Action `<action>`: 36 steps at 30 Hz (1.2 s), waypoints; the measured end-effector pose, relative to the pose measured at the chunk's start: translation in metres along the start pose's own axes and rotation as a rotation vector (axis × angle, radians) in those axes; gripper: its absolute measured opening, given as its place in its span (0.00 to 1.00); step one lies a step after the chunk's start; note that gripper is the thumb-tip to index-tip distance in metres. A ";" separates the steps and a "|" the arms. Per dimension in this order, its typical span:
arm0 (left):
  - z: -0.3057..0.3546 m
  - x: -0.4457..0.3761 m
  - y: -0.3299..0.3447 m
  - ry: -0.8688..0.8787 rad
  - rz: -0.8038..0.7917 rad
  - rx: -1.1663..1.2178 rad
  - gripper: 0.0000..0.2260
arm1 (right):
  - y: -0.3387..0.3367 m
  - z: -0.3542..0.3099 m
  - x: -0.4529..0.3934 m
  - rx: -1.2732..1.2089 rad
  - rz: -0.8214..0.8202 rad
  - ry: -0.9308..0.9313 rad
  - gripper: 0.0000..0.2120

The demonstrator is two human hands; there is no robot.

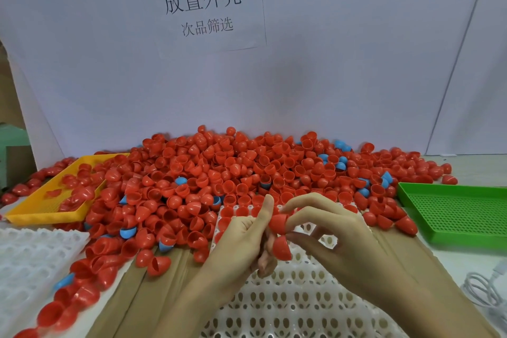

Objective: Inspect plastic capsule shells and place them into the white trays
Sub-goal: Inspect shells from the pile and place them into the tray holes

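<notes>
Seen from the head camera, two bare hands meet over a white tray (301, 296) with rows of oval holes, lying at the near middle of the table. The tray's near edge is cut off by the bottom of the picture, and both forearms cover parts of it.

The right hand (329, 230) pinches a red shell (278, 222) between its thumb and curled index finger. A second red shell (282, 248) sits just below it, touching the thumb tip. The left hand (247, 236) has its thumb raised and its fingers curled toward the two shells. Whether the left fingers actually grip the lower shell cannot be told, because the shells and the right hand hide them.

A few red shells sit in the tray's far row, partly hidden behind the hands. Beyond the tray spreads a large pile of red shells (247, 167) with some blue shells (127, 232) mixed in, reaching the white backdrop.

At the left, a yellow perforated tray (41, 214) holds red shells and is half buried by the pile. A second white tray (33, 255) lies at the near left, cut off by the frame edge. At the right, a green perforated tray (452, 214) runs out of the picture. A white cable (485, 291) lies at the near right corner, only partly in view.

A paper sign (203, 2) with printed Chinese characters hangs on the backdrop; a dark patch covers its upper left corner.
</notes>
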State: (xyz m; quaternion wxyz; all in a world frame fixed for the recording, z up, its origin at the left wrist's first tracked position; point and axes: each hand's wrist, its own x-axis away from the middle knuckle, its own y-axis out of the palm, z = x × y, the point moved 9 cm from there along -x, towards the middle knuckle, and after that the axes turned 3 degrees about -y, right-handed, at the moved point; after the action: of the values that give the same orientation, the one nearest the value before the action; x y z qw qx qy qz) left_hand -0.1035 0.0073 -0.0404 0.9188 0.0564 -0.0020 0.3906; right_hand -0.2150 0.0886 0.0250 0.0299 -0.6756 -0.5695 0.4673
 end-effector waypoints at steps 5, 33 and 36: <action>0.008 0.001 -0.011 0.124 0.147 -0.231 0.36 | 0.001 0.014 0.003 -0.046 -0.016 0.133 0.08; 0.031 0.002 -0.087 0.376 0.478 -0.454 0.13 | 0.044 0.047 -0.053 0.144 -0.268 0.164 0.03; 0.031 0.011 -0.122 0.438 0.727 -0.562 0.07 | 0.068 0.059 -0.055 0.292 -0.412 0.168 0.06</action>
State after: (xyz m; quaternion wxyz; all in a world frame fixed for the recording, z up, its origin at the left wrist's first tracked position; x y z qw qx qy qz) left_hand -0.0072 -0.0723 -0.0215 0.6820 -0.2806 0.0661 0.6722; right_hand -0.1993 -0.0078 -0.0143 0.2684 -0.5703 -0.6172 0.4709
